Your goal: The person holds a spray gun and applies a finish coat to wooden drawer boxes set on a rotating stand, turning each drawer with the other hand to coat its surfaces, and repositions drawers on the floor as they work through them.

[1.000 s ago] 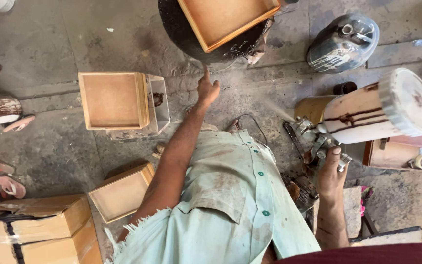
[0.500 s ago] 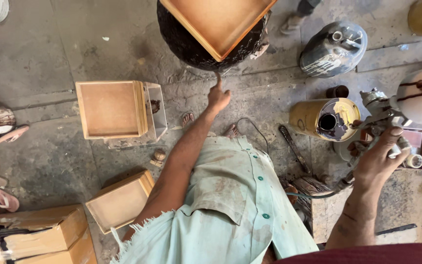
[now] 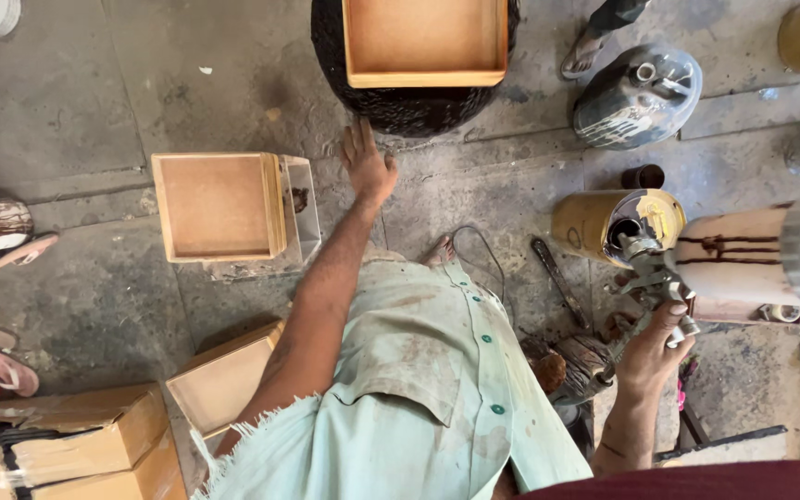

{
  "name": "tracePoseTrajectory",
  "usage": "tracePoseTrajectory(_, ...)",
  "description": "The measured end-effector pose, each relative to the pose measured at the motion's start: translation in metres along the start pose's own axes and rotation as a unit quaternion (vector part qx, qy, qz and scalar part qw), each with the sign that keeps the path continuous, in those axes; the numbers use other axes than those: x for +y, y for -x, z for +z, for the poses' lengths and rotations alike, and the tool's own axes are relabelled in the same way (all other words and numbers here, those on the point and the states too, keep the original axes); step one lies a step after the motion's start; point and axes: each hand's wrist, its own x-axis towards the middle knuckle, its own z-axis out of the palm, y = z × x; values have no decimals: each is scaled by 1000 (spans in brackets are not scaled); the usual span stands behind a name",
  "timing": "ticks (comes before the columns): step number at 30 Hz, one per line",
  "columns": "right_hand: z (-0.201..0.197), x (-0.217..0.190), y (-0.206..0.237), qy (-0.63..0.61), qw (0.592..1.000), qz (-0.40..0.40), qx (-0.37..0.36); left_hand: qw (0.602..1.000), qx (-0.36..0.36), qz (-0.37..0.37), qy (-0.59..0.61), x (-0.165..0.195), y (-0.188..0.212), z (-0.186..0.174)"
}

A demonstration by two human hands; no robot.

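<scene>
From the head camera I look straight down at a workshop floor. My left hand [image 3: 368,167] is stretched forward with fingers spread and nothing in it, hovering just short of the wooden tray [image 3: 425,42] that rests on a dark round stand [image 3: 400,106]. My right hand [image 3: 655,347] is wrapped around the handle of a metal spray gun [image 3: 650,268], its cream cup [image 3: 752,264] tipped sideways beside a yellow can [image 3: 604,222]. Another bare tray [image 3: 219,206] sits on a clear box to the left, one more [image 3: 224,380] near my elbow. By my reckoning the tray on the stand looks unsprayed, so the coating work remains ahead.
</scene>
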Motion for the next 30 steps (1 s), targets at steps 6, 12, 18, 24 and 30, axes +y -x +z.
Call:
tracePoseTrajectory(6,11,-8,-19,-37,999,15,-21,992,-116,-29,-32,24,15,12)
tracePoseTrajectory(12,21,-30,-11,-25,992,12,-126,990,-134,-31,-29,48,25,18)
tracePoseTrajectory(18,37,-40,-18,-77,981,20,-179,992,-125,-7,9,40,26,18)
tracePoseTrajectory(24,31,-31,-54,-30,991,-46,-123,995,-95,9,42,14,17,18)
tracePoseTrajectory(30,10,-13,-84,-9,998,-46,-30,998,-47,-33,13,-1,-3,6)
